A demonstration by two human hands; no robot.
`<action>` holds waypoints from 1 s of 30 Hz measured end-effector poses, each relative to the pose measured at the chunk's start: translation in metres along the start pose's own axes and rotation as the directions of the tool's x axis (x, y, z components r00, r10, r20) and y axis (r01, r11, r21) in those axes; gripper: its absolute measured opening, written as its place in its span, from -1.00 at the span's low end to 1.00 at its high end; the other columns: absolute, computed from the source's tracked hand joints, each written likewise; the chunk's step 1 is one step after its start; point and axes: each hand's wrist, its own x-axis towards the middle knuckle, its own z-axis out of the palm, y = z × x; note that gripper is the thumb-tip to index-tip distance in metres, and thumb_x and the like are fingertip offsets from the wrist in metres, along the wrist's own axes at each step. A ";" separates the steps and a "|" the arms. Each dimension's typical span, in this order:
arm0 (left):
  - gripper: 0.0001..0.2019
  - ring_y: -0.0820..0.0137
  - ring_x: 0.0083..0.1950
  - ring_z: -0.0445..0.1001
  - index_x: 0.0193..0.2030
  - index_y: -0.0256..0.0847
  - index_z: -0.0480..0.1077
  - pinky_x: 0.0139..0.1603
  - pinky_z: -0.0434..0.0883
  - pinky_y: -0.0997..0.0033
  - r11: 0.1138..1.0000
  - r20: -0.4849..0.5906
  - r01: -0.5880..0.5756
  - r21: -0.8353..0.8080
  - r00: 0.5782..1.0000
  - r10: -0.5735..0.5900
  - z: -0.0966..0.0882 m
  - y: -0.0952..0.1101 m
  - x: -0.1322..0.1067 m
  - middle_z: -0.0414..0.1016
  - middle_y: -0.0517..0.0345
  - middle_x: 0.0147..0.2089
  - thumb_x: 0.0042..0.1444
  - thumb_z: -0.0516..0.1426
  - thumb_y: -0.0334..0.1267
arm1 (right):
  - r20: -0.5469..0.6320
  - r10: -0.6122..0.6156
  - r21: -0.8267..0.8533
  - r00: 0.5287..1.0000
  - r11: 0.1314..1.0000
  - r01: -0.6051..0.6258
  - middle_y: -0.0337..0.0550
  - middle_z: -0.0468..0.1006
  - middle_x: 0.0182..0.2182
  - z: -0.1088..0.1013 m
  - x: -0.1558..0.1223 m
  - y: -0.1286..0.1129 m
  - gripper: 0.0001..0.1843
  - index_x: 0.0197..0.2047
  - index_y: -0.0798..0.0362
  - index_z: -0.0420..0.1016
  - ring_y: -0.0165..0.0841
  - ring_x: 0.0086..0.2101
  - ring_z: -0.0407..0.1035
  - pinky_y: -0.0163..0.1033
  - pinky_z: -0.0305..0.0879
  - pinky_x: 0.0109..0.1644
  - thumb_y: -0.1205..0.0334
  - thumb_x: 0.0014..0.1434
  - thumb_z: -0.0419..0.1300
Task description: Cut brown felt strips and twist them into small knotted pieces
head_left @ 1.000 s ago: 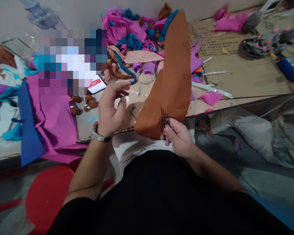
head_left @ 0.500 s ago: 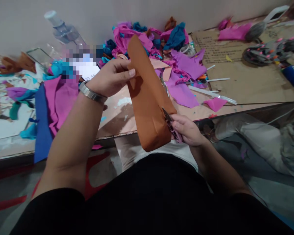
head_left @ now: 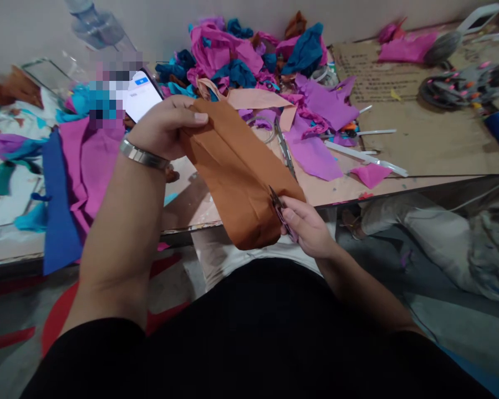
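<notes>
A brown sheet of crepe paper [head_left: 241, 172], part-folded along its length, slants across the table's front edge. My left hand [head_left: 170, 123] pinches its upper left end between thumb and fingers. In my right hand [head_left: 305, 224] is a small pair of scissors [head_left: 279, 208] with pinkish handles, their dark blades at the paper's lower right part, where a slit runs up from them. The right fingers are wrapped round the handles. Beyond the paper lies a slim metal tool [head_left: 286, 149], partly hidden by it.
Crumpled pink, blue and purple paper scraps [head_left: 233, 55] heap at the back. A lit phone [head_left: 143, 94] leans by my left wrist. White sticks [head_left: 366, 158] lie right, near flattened cardboard [head_left: 432, 127]. A water bottle [head_left: 100, 27] stands back left. Another person's leg [head_left: 416, 221] shows at right.
My left hand has moved left, and the paper's upper end has swung left and down with it, opening wider. The scissors have shifted slightly left. The phone screen shows a different display.
</notes>
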 end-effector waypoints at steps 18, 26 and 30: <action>-0.69 0.29 -0.05 0.68 -0.19 -0.59 0.44 0.22 0.45 -0.30 0.993 0.067 0.097 0.068 0.993 -0.101 0.016 -0.002 0.007 0.52 0.26 -0.37 0.32 0.27 -0.24 | -0.209 0.250 0.353 0.945 0.921 -0.165 -0.36 0.31 -0.41 0.030 0.000 0.008 -0.43 -0.05 -0.04 0.60 -0.55 -0.52 0.08 -0.43 -0.08 -0.61 -0.28 0.07 0.47; -0.49 0.33 -0.02 0.59 -0.09 -0.19 0.51 0.21 0.59 0.01 0.966 -0.015 0.136 -0.219 0.990 -0.143 0.018 -0.009 0.015 0.64 0.17 -0.08 -0.12 0.56 -0.14 | -0.299 0.305 0.460 0.904 0.876 -0.143 -0.36 0.40 -0.41 0.035 0.008 0.002 -0.37 -0.10 0.00 0.56 -0.55 -0.52 0.16 -0.39 -0.12 -0.60 -0.26 -0.06 0.55; -0.68 0.37 -0.05 0.59 -0.03 -0.15 0.50 0.11 0.58 0.16 0.905 -0.049 0.089 -0.417 0.992 -0.120 0.027 0.001 0.005 0.65 0.24 -0.07 0.15 0.44 -0.19 | -0.336 0.278 0.472 0.900 0.877 -0.094 -0.38 0.39 -0.43 0.031 0.012 -0.007 -0.37 -0.12 -0.01 0.56 -0.56 -0.54 0.16 -0.39 -0.15 -0.62 -0.24 -0.09 0.57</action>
